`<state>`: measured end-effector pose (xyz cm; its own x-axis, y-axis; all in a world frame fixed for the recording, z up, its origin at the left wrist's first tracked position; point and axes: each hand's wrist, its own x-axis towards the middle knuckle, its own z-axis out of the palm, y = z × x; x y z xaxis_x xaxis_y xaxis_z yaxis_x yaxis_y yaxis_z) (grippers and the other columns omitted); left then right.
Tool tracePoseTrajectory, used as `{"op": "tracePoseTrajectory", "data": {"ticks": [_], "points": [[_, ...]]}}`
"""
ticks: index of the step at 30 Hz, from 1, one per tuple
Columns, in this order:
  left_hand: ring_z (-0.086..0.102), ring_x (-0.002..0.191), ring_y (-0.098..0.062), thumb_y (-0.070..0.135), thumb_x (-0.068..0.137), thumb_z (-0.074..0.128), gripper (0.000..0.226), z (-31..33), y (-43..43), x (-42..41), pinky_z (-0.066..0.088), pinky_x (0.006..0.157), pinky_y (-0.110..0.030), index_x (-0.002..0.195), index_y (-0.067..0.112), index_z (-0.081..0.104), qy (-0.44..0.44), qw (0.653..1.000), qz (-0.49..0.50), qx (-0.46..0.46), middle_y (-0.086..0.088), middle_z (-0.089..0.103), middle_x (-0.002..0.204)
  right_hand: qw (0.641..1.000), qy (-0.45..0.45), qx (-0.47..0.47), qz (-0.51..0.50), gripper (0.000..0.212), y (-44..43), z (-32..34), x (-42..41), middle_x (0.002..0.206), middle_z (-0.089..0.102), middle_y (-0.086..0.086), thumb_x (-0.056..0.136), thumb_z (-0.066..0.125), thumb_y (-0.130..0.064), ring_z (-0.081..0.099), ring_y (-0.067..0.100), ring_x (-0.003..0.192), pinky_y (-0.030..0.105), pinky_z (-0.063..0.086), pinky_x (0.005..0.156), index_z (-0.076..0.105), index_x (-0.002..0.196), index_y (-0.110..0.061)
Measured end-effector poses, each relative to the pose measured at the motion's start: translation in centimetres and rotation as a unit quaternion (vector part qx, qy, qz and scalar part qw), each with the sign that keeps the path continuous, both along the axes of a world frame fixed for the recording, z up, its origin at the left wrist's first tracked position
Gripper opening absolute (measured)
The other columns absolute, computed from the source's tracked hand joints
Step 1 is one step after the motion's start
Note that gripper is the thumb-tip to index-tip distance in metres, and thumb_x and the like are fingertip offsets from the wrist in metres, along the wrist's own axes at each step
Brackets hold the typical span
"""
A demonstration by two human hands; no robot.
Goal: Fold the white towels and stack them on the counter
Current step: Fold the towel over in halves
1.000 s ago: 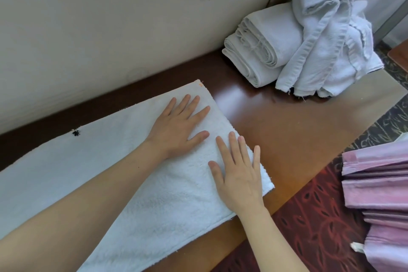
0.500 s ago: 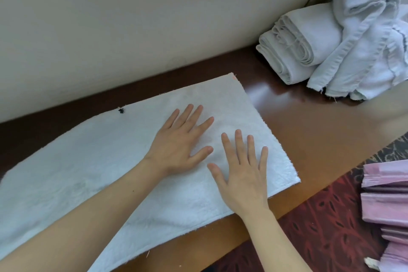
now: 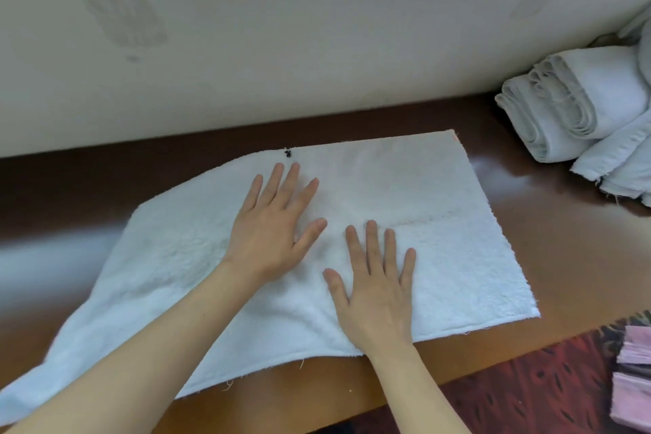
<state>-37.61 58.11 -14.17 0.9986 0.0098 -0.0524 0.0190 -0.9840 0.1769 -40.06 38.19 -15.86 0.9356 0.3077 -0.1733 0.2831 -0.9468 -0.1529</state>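
Observation:
A white towel lies spread flat on the brown wooden counter, its long side running left to right. A small black tag sits on its far edge. My left hand rests flat on the towel's middle with fingers straight and spread. My right hand lies flat just to its right, nearer the front edge, fingers straight too. At the far right a pile of white towels stands against the wall, some folded, some loosely heaped.
A pale wall runs along the counter's back edge. Below the counter's front edge lies a dark red patterned carpet. Pink folded fabric sits at the lower right corner.
Both flat hands have slid leftward along the towel, away from its right end. The view has swung left, so the towel pile now sits at the right border.

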Motion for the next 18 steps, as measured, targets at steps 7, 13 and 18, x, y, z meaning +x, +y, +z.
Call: {"op": "tracePoseTrajectory", "data": {"ticks": [7,13,18], "points": [[-0.001,0.154,-0.022,0.063,0.099,0.009,0.069,-1.9,5.7,-6.3,-0.001,0.124,-0.040,0.158,0.029,0.020,0.022,0.997,0.072,0.015,-0.006,0.009,0.166,0.995,-0.010,0.049,0.090,0.062,7.5,1.3,-2.7,0.165,-0.012,-0.002,0.102,0.008,-0.057,-0.016,0.022,0.151,0.056,-0.004,0.120,-0.002,0.158,-0.032],[0.008,0.153,-0.024,0.054,0.102,0.017,0.062,-0.7,8.7,-8.7,0.008,0.123,-0.040,0.155,0.025,0.032,-0.022,0.987,0.155,-0.029,-0.008,0.018,0.165,0.994,0.014,-0.001,0.107,0.066,9.1,0.2,-3.5,0.165,-0.011,-0.003,0.099,0.010,-0.062,-0.019,0.021,0.150,0.056,-0.005,0.120,-0.001,0.158,-0.032],[0.025,0.149,-0.031,0.052,0.100,0.022,0.062,-0.8,13.5,-14.4,0.024,0.118,-0.046,0.150,0.020,0.042,-0.027,0.963,0.262,-0.048,-0.013,0.031,0.160,0.984,0.013,0.078,0.163,0.065,14.6,3.2,-2.2,0.165,-0.010,-0.008,0.100,0.010,-0.059,-0.017,0.016,0.150,0.047,-0.010,0.122,0.002,0.157,-0.031]]}}
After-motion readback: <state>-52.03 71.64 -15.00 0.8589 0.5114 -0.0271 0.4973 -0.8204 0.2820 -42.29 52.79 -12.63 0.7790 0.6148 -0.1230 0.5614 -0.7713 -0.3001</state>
